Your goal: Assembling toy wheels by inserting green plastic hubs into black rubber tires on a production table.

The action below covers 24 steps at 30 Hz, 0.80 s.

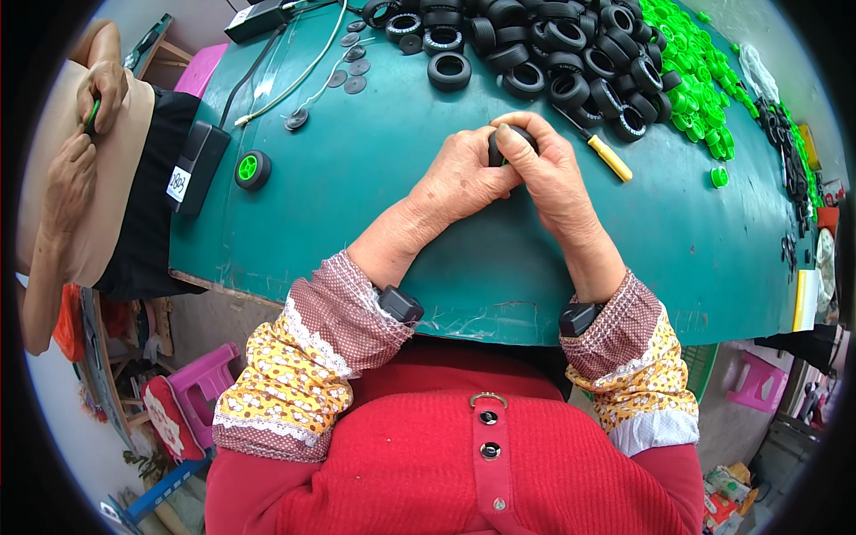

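Observation:
My left hand point(459, 174) and my right hand point(546, 165) meet over the green table point(357, 205) and both grip one small black toy tyre point(499, 143), a sliver of green hub showing under it. Just beyond the hands lies a heap of black rubber tyres point(553, 45). A pile of bright green plastic hubs point(691, 71) spreads at the far right. A yellow-handled screwdriver point(599, 147) lies right of my right hand.
One finished wheel with a green hub point(252, 169) stands at the table's left edge beside a black box point(196, 165). Another person's hands point(85, 134) work at the left. Flat black discs point(352, 67) and white cables point(294, 85) lie at the back. Pink stools stand below.

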### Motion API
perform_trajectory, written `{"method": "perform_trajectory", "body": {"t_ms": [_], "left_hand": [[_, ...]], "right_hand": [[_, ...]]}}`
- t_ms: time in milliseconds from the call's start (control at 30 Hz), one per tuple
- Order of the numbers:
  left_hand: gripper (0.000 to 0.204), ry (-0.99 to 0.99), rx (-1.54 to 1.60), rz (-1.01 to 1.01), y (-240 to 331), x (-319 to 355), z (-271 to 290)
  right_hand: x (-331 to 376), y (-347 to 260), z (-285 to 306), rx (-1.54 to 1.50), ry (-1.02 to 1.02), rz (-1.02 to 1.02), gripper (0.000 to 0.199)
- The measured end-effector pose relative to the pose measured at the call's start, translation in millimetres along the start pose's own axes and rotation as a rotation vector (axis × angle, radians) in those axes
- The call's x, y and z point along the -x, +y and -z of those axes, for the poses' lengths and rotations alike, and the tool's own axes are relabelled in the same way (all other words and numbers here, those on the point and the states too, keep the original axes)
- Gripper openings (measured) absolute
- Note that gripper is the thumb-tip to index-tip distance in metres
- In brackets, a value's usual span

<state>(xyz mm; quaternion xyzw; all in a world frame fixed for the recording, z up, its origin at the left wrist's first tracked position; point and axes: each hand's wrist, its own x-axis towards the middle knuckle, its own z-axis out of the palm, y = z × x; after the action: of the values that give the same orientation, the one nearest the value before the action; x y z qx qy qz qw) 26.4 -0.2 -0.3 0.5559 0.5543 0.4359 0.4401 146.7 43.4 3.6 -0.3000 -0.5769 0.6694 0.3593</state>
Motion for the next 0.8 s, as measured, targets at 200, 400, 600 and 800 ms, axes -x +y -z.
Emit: {"method": "perform_trajectory", "body": {"t_ms": [200,400,600,800], "left_hand": [[0.022,-0.064,0.204,0.081,4.3,-2.6,8.7],[0.029,-0.04,0.833,0.119,-1.9,-4.3,13.9],[0.056,-0.089,0.915,0.095,-15.2,-7.6,14.4],[0.042,-0.037,0.782,0.158,-10.7,-5.9,13.7]], "right_hand": [[-7.8,0.3,2.0,0.039,-0.012,-0.097,0.029],[-6.6,-3.2,21.3,-0.303,-0.16,-0.162,0.036],[-8.4,4.8,27.9,-0.233,-0.126,-0.257,0.033],[-9.8,4.8,26.3,-0.213,-0.152,-0.239,0.03]]}}
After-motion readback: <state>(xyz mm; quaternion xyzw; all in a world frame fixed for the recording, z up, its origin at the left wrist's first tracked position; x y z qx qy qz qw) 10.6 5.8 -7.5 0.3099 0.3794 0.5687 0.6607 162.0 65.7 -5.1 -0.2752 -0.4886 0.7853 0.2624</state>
